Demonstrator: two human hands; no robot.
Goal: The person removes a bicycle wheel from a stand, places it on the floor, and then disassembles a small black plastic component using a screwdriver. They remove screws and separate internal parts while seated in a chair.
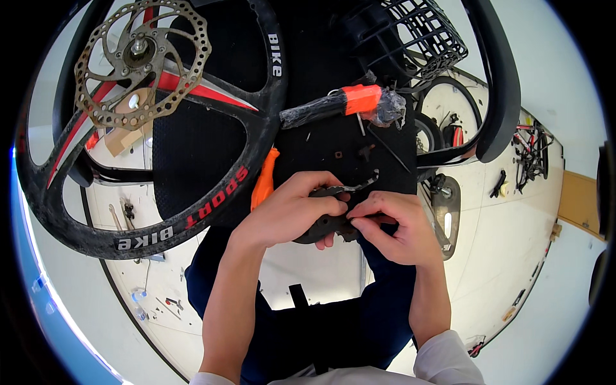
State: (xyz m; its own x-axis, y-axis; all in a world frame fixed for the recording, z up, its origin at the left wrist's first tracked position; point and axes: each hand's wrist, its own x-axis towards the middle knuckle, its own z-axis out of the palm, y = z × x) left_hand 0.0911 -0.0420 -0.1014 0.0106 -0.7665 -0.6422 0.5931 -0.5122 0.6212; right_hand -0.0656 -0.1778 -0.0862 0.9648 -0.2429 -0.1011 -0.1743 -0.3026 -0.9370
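My left hand (289, 205) is closed around a dark, irregular mechanical part (327, 228) above my lap, at the near edge of the black seat. A thin curved metal arm (353, 188) sticks out past my left fingers toward the upper right. My right hand (399, 230) pinches thumb and forefinger together at the part's right edge; whatever lies between those fingertips is too small to tell. Just beyond my left wrist lies an orange tool handle (264, 179). Past my hands, a small square nut (339, 154), a small dark fitting (366, 151) and a thin dark rod (389, 149) rest on the black surface (301, 167).
A spoked wheel (250, 154) with a metal brake disc (192, 70) takes up the upper left. Farther back lie a black bar with orange tape (360, 99) and a black wire basket (430, 38). Armrests flank the surface; bike parts (534, 154) lie on the right floor.
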